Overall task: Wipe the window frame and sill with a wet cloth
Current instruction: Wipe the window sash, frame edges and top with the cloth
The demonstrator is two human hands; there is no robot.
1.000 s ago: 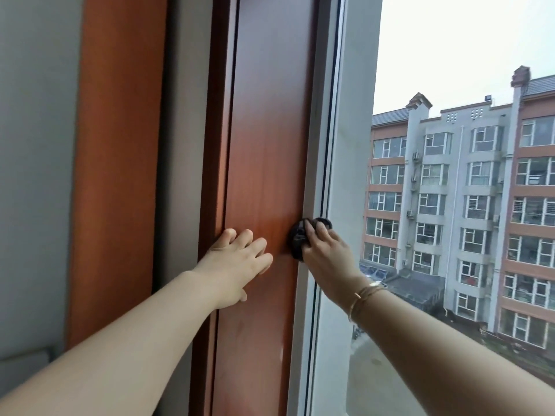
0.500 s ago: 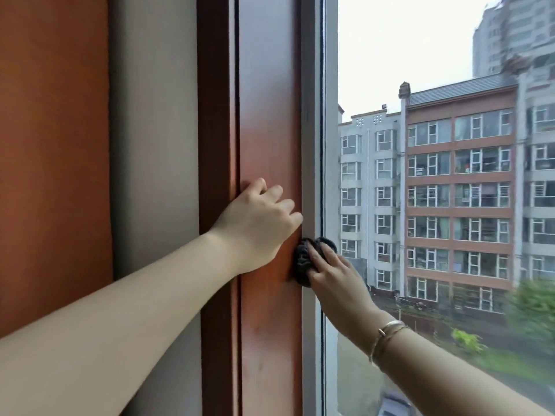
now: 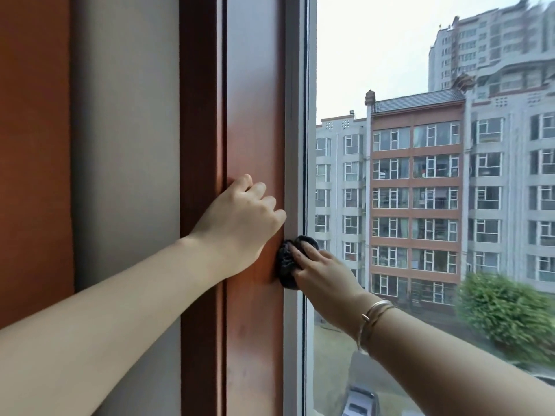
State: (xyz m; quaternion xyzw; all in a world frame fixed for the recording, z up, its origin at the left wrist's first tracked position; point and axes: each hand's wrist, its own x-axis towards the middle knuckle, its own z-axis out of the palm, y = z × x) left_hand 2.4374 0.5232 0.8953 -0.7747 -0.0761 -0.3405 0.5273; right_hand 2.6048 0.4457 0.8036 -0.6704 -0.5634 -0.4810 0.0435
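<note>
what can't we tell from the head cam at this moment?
- Window sill: out of the head view, below the bottom edge.
- Cloth: partly covered by the right hand; wetness cannot be judged.
- Left hand: palm side hidden against the brown frame, so contact is unclear.
- Frame top and bottom: cut off by the picture edges.
- Trees and buildings at right: blurred.
</note>
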